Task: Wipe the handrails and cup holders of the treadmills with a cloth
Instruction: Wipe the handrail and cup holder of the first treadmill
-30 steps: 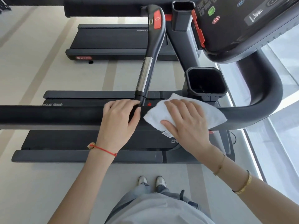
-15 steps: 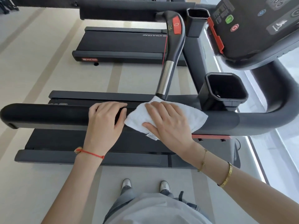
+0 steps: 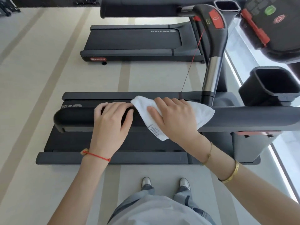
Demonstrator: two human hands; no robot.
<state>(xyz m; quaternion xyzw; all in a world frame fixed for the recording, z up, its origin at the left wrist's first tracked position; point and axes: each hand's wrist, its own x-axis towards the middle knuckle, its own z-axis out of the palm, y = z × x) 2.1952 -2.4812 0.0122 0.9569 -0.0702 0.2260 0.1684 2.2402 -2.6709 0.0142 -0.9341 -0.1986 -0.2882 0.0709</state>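
A thick black handrail (image 3: 243, 118) runs left to right across the middle, ending in a rounded tip at the left. A white cloth (image 3: 201, 113) is draped over it. My right hand (image 3: 175, 117) lies flat on the cloth, fingers straight, pressing it onto the rail. My left hand (image 3: 112, 120) rests on top of the bare rail just left of the cloth, fingers curved over the far side. A black square cup holder (image 3: 274, 83) sits at the right, beyond the rail.
An upright inner grip (image 3: 214, 51) with a chrome section and red button rises behind the cloth. The console (image 3: 276, 21) with red and green buttons is at top right. A second treadmill (image 3: 138, 41) lies further back. A window strip runs along the right.
Both hands and the cloth have slid left along the handrail, toward its rounded end. The view has shifted so the rail's end now shows fully.
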